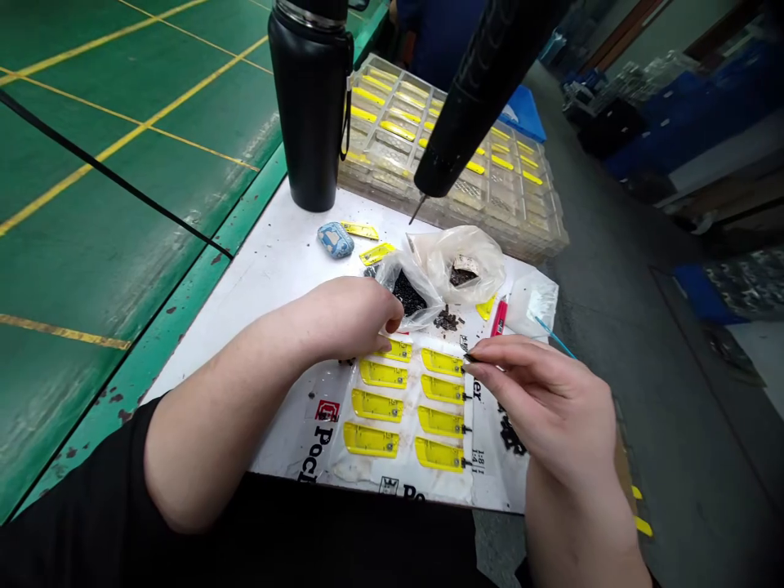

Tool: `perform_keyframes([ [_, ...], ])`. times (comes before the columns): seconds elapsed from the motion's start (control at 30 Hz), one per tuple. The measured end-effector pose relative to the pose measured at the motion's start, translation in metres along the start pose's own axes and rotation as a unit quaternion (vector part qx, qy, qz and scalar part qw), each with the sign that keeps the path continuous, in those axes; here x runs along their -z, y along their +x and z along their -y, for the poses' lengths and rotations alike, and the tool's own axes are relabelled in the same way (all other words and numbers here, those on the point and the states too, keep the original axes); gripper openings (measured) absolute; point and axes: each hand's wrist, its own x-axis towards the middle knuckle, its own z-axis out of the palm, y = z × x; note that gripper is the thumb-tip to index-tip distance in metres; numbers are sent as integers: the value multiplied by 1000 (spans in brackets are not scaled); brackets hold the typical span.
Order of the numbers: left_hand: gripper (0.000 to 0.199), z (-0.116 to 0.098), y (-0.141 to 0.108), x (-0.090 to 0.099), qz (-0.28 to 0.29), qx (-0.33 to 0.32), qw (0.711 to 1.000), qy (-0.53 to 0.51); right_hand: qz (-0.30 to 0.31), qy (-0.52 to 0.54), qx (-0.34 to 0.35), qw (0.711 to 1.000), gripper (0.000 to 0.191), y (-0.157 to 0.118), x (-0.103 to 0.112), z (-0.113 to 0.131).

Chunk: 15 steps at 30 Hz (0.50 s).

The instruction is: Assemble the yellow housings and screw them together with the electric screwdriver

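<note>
Two columns of yellow plastic pieces [371,439] lie on a white printed sheet [367,472]. My left hand [361,314] is at the top piece of the left column, its fingers bent together; what they hold, if anything, is hidden. My right hand [532,384] pinches a small black part [469,358] at the right end of the top piece in the right column. Small black parts stick out at the right ends of the lower pieces in that column. Just beyond the hands are an open bag of black bits [407,294] and a bag of brown bits [464,271].
A black electric screwdriver [453,139] hangs bit down over the table. Behind stand a black bottle [310,106] and stacked clear compartment trays [453,200]. A blue patterned object [336,240], a red tool [499,318] and loose black parts [512,437] lie around.
</note>
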Motion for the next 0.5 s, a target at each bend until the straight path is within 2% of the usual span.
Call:
perform_keyframes([
  [0.2, 21, 1, 5, -3, 3, 6, 1000, -6, -46, 30, 34, 998, 24, -4, -25, -26],
  [0.5, 21, -1, 10, -1, 27, 24, 999, 6, -18, 58, 44, 997, 27, -5, -24, -30],
])
